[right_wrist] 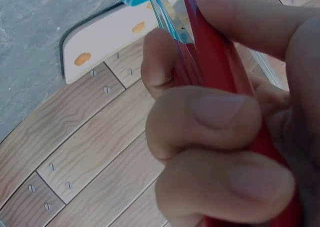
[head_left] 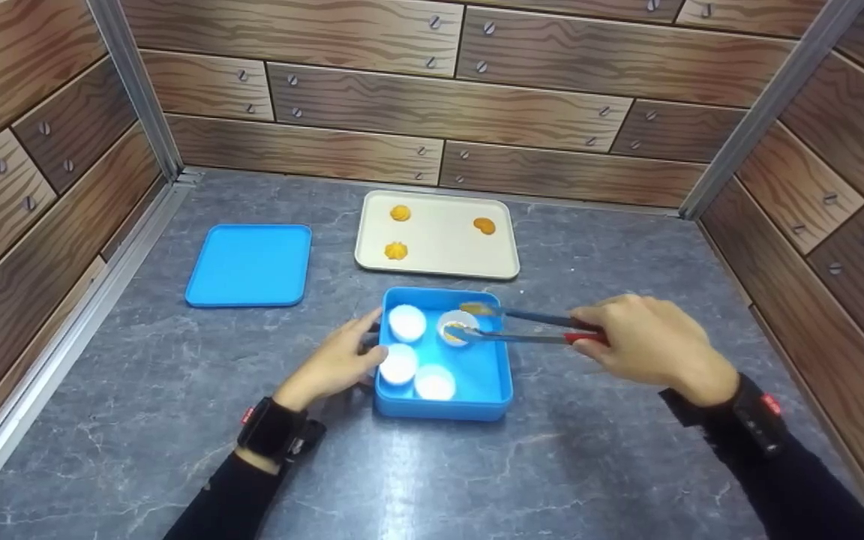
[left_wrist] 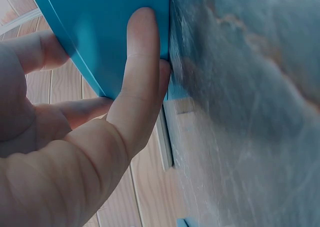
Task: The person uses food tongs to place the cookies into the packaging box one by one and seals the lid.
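Observation:
In the head view my right hand (head_left: 646, 337) grips red-handled tongs (head_left: 537, 337), its fingers curled round the red handle (right_wrist: 215, 52) in the right wrist view. The tongs' arms are spread over a blue box (head_left: 477, 375). One tip lies over a white cup (head_left: 445, 318) with something yellowish inside; the other, blurred and yellowish, is near the box's back wall. Other white cups (head_left: 406, 323) stand along the box's left and front. My left hand (head_left: 334, 360) rests against the box's left side, its fingers (left_wrist: 142, 52) fairly straight on the outer wall.
Behind the box lies a cream tray (head_left: 447, 244) with two yellow cookies (head_left: 396, 250) on its left and a browner cookie (head_left: 484, 226) at its right. A flat blue lid (head_left: 250, 264) lies at the left. Wood-patterned walls (head_left: 357, 97) enclose the grey tabletop (head_left: 177, 397).

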The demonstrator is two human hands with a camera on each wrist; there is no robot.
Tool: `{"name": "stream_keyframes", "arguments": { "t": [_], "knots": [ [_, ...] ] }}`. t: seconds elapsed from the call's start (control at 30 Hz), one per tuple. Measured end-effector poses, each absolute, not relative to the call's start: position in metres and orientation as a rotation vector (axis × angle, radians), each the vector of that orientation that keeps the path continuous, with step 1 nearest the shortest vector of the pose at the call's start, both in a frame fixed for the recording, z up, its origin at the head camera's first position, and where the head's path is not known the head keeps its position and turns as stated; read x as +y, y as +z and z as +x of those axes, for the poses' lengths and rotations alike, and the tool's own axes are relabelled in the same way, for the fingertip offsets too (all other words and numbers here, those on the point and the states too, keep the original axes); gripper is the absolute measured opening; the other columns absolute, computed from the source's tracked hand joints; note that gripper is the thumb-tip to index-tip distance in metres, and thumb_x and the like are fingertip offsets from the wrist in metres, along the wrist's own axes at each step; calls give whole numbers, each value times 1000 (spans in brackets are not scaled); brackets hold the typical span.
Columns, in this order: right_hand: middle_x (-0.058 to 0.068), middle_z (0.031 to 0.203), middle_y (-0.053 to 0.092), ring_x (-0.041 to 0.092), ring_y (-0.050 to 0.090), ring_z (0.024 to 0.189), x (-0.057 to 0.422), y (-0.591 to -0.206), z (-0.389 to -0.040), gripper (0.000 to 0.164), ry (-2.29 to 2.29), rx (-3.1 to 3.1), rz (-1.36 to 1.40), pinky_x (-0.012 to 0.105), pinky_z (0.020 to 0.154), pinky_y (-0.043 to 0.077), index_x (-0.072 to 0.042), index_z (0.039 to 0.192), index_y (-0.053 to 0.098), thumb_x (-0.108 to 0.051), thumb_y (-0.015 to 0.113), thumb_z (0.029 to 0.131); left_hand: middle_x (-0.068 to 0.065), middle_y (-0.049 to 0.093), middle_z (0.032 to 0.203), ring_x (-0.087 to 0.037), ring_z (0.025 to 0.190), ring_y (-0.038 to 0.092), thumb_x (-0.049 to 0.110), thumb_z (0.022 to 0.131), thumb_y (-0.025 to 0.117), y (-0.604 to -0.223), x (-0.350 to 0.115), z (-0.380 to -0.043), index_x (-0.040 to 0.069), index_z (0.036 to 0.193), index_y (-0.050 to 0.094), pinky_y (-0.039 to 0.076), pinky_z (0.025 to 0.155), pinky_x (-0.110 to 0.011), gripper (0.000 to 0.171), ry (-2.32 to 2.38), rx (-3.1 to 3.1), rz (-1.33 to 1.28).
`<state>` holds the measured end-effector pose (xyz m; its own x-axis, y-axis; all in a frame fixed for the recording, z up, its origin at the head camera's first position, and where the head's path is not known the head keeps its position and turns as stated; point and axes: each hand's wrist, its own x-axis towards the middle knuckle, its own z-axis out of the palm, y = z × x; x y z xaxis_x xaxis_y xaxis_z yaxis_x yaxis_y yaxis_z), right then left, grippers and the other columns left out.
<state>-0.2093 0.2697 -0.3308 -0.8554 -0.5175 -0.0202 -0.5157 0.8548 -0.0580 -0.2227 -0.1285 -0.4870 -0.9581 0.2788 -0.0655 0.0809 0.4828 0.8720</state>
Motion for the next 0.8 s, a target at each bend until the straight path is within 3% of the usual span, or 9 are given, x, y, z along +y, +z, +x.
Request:
{"name": "stream_keyframes", "arguments": {
  "t": [0.13,0.23,0.4,0.5,0.57,0.73,0.8],
  "knots": [
    [-8,70,61,10,50,50,288,-314,-218,17,-301,2935,-727,27,39,43,-28,115,78,-37,70,102,-19,38,168,-37,141,55,27,104,63,-486,-128,-223,19,169,29,51,112,-57,75,1464,2538,320],
    [-4,74,65,14,54,56,299,-319,-241,29,-395,3052,-682,31,45,45,-22,124,78,-40,70,103,-20,37,168,-37,138,57,27,104,63,-486,-128,-223,17,169,30,52,111,-56,74,1458,2543,321],
    [6,80,66,25,58,70,303,-363,-295,41,-415,3234,-493,41,57,45,-10,130,75,-39,70,102,-20,35,169,-38,136,59,28,104,62,-486,-129,-223,17,169,29,55,108,-55,74,1459,2534,297],
    [9,83,66,31,61,74,299,-392,-321,43,-446,3232,-366,47,60,51,-8,133,73,-36,69,101,-18,38,168,-41,144,51,28,104,63,-486,-129,-223,19,169,30,44,117,-62,74,1446,2558,285],
    [10,84,66,32,62,75,296,-406,-333,42,-474,3227,-304,48,61,52,-9,133,73,-35,68,101,-17,39,168,-41,149,45,29,104,63,-486,-128,-224,20,169,30,38,120,-65,74,1433,2566,279],
    [9,81,64,29,59,69,286,-424,-351,36,-513,3200,-216,39,55,46,-11,128,75,-35,68,101,-19,33,171,-41,147,48,29,104,63,-487,-128,-224,20,170,28,43,117,-63,75,1431,2554,289],
    [9,80,63,28,58,68,281,-426,-355,30,-503,3196,-206,38,55,45,-11,117,77,-35,67,102,-19,33,171,-42,149,45,29,104,63,-487,-129,-223,20,170,28,41,118,-64,75,1432,2559,297]
  ]
}}
